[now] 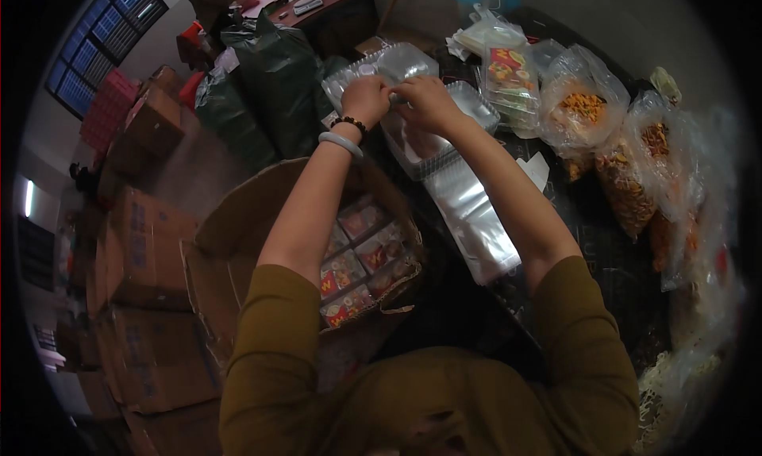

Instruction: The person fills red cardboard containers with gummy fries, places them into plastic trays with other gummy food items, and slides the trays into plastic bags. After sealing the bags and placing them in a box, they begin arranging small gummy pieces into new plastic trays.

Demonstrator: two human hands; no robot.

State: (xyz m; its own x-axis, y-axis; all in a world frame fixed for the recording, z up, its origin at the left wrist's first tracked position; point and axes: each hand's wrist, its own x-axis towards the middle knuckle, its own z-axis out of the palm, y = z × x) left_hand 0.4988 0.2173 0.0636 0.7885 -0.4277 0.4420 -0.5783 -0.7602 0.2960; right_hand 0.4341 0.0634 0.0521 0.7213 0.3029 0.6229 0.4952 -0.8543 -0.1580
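My left hand (366, 99), with a beaded bracelet and a pale bangle at its wrist, is closed over the clear plastic trays (409, 61). Close beside it, my right hand (423, 103) has its fingers pinched together. The fingertips of both hands nearly meet, and whatever lies between them is too small to name. Below the hands sits another clear plastic container (417, 142). A stack of shiny clear bags (476, 222) lies under my right forearm.
An open carton (238, 210) with printed packs (357, 253) stands below my left forearm. Bags of orange and brown pieces (583, 107) line the right. Dark green sacks (274, 83) and stacked cartons (163, 357) are at left. Another person (208, 3) is at the back.
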